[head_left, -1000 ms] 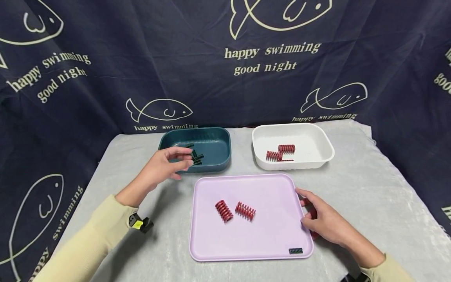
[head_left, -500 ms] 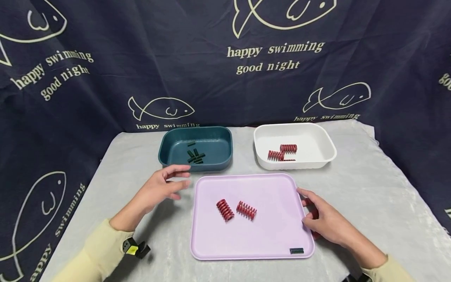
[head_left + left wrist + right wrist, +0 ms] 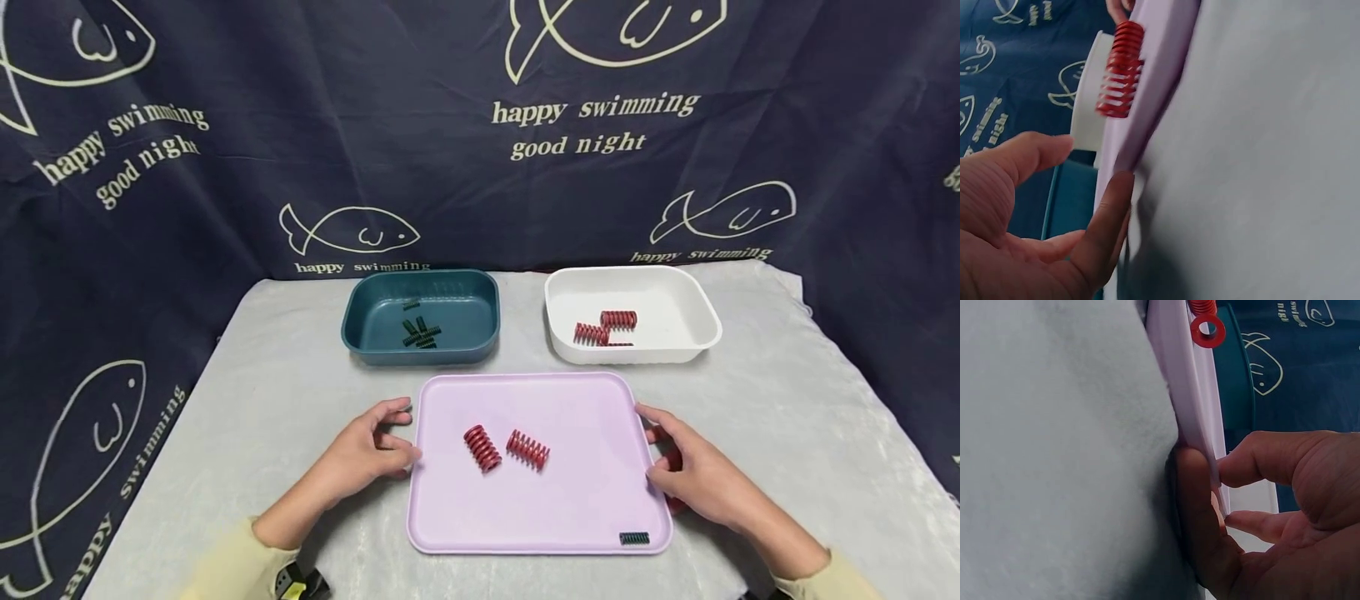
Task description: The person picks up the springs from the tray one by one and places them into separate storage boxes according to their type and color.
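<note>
A lilac tray point(image 3: 525, 517) lies on the cloth, bearing two red springs point(image 3: 482, 448) near its middle and one dark green spring point(image 3: 634, 538) in its near right corner. My left hand point(image 3: 367, 450) is at the tray's left edge; in the left wrist view its thumb point(image 3: 1054, 153) stands apart from the rim while a fingertip point(image 3: 1122, 181) meets the edge. On the opposite side, my right hand point(image 3: 697, 471) pinches the tray's rim, thumb point(image 3: 1235, 465) on top and a finger point(image 3: 1191, 475) beneath.
Behind the tray, a teal bin point(image 3: 480, 350) holds several small dark springs point(image 3: 422, 333). To its right stands a white bin point(image 3: 690, 333) with red springs point(image 3: 592, 334). A navy curtain point(image 3: 450, 125) hangs along the table's back edge.
My left hand has drawn back from over the teal bin, down to the tray's left edge. My right hand stays on the tray's right rim. The springs keep their places.
</note>
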Demonstrator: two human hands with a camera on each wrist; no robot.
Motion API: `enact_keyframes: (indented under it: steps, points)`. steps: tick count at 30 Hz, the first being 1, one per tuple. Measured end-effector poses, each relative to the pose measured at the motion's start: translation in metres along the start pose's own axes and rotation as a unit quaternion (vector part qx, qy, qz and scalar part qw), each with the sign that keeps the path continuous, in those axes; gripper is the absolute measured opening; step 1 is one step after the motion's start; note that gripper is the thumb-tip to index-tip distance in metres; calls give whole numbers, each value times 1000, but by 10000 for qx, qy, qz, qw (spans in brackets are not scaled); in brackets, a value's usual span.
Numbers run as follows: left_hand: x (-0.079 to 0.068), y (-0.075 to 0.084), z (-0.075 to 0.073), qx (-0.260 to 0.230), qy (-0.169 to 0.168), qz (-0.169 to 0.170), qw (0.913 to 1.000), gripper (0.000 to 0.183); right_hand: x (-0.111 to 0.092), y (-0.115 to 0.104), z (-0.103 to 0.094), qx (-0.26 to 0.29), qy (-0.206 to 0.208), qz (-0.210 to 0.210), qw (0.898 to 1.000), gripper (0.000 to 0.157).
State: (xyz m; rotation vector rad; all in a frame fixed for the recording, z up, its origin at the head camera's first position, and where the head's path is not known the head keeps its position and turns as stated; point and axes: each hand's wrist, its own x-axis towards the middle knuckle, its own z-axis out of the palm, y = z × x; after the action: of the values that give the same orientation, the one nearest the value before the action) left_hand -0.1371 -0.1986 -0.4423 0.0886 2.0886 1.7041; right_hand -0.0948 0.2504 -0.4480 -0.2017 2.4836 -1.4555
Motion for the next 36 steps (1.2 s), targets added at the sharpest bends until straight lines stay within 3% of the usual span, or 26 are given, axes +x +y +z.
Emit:
enact_keyframes:
  steps: [7,18,25,30,36]
  points:
    - [-3,-9,13,120,282,-21,9995,78,0,-1,0,-41,-24,14,10000,76]
    - [-7,-16,20,-61,609,47,9981,74,1,0,-3,248,-168,157,9994,79]
    - [-6,-20,22,-168,585,60,9981,74,4,0,-8,458,-202,424,9978,77]
    - [-8,-21,22,-265,582,58,9979,73,9,-3,-12,131,112,182,9997,72]
    - [-10,-21,23,-312,684,73,9971,72,18,-11,-13,107,636,-590,9962,65]
